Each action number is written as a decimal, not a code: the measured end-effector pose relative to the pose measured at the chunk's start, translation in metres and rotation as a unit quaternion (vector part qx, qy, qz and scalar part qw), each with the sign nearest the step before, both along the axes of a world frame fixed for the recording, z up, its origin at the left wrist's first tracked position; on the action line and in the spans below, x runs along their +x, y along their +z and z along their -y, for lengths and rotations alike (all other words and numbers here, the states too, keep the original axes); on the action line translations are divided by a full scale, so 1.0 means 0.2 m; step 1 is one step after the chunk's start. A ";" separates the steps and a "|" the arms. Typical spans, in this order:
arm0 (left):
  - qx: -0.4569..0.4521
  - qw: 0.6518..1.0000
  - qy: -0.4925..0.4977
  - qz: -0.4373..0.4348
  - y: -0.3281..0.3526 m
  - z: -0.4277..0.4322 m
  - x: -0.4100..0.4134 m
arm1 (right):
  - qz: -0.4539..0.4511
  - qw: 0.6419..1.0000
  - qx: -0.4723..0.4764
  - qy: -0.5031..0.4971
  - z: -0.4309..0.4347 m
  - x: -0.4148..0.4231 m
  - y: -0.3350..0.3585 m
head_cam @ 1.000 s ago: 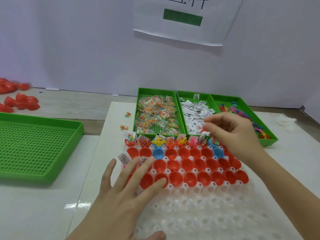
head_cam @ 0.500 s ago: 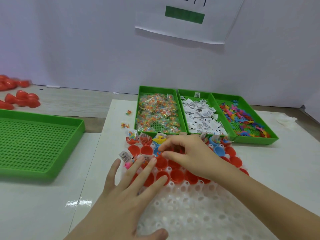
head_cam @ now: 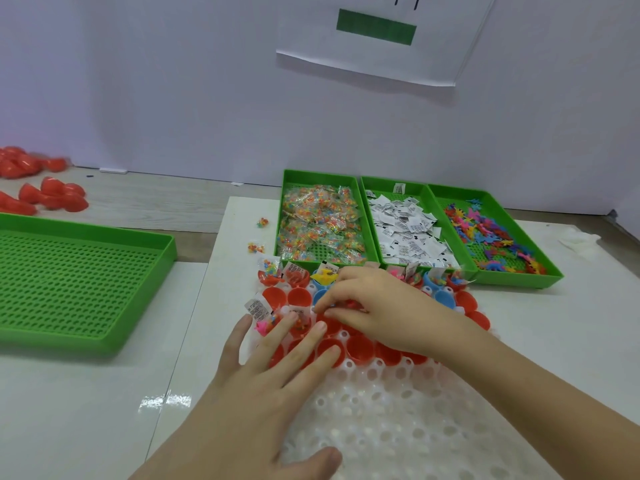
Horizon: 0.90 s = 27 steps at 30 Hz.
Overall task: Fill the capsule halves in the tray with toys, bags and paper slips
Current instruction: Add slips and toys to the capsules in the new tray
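My left hand (head_cam: 263, 386) lies spread flat on the white tray (head_cam: 398, 420), its straight fingers resting on red capsule halves (head_cam: 360, 348) at the left end of the nearer rows. My right hand (head_cam: 384, 306) reaches across from the right with its fingers curled down and the tips bunched over a half in the second row. I cannot tell whether they pinch anything.

The tray sits at the counter's (head_cam: 554, 323) near edge, about the middle, just in front of three green bins. The halves fill only its far rows, mostly red with a few blue halves (head_cam: 445, 296). Those in the farthest row already hold toys, bags and slips. At the left end of the rows a slip (head_cam: 258, 308) and a pink toy (head_cam: 262, 328) stick up beside my left fingertips.

The left bin (head_cam: 286, 216) holds bags, the middle bin (head_cam: 367, 216) slips, and the right bin (head_cam: 540, 261) toys. Two loose bags (head_cam: 256, 247) lie on the counter left of the bins. A big empty green tray (head_cam: 86, 282) lies by the left edge, with loose red halves (head_cam: 52, 195) beyond it in the far left corner.
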<state>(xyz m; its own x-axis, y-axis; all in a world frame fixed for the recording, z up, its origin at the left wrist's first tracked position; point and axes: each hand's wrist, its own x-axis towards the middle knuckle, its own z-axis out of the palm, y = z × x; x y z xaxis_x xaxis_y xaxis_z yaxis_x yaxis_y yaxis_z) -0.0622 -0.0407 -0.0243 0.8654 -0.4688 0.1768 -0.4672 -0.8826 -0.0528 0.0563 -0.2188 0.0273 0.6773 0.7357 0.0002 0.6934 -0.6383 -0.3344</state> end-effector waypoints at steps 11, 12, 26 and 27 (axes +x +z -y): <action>0.022 0.999 0.009 -0.026 0.01 -0.01 -0.01 | 0.134 0.951 0.235 -0.151 0.25 0.05 0.10; 0.026 0.999 0.011 -0.030 0.01 -0.01 -0.01 | 0.134 0.937 0.265 -0.183 0.30 0.09 0.12; 0.036 0.999 0.016 -0.034 0.02 0.00 0.00 | -0.057 0.956 -0.090 -0.274 0.46 0.64 0.01; 0.034 0.999 0.016 -0.036 0.01 0.00 0.00 | -0.045 0.959 -0.068 -0.271 0.46 0.64 0.00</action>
